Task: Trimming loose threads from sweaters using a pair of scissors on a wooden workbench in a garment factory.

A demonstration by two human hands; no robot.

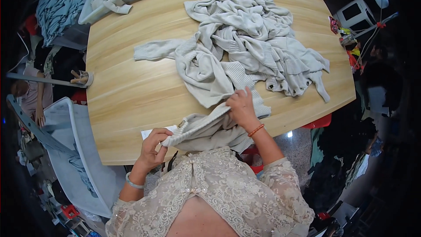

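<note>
Garment pile (250, 30): on the worktop (127, 87), right of centre
Near garment (208, 132): before the pile, at the near edge
Bin (66, 171): left of the worktop
Crate (86, 13): far-left corner

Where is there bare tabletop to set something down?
The wooden table is bare between its left edge and the outstretched sleeve, and in a strip between the garment pile and the table's right edge. It is crowded mid-table, and at the near edge, where left hand and right hand hold a pale knit garment.
</note>
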